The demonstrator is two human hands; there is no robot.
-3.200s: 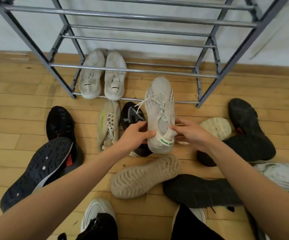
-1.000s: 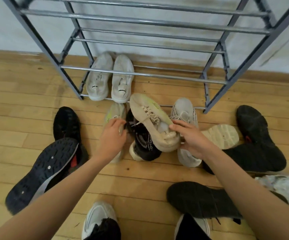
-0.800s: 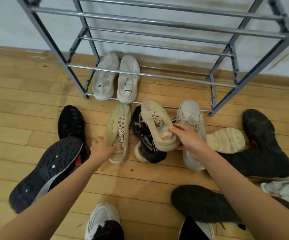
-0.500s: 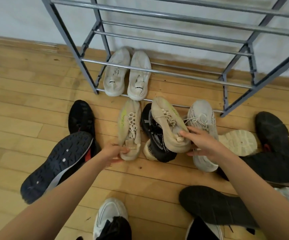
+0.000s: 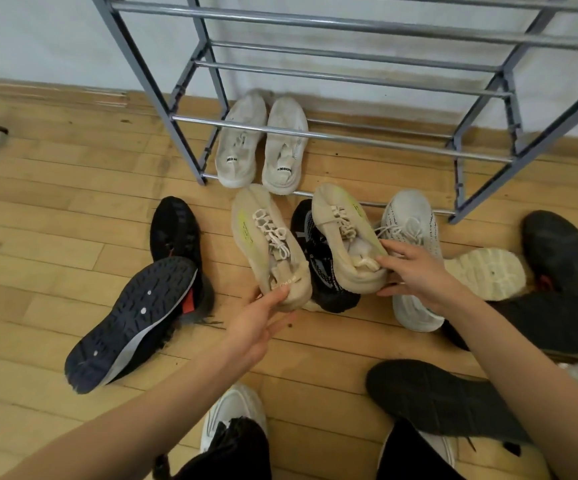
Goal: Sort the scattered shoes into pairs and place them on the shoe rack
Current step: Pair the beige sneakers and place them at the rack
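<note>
Beige pair matched: left hand (image 5: 261, 320) has just closed on the heel of the left beige shoe (image 5: 266, 244). Right hand (image 5: 415, 271) pinches the right beige shoe (image 5: 343, 233). Both sit before the shoe rack (image 5: 384, 144) front rail, ready to go beside the white pair (image 5: 242, 147).

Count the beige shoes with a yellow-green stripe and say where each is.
2. The left beige shoe is held at its heel by the left hand. The right beige shoe, gripped by the right hand, lies over a black shoe. More could hide under the pile.
</note>
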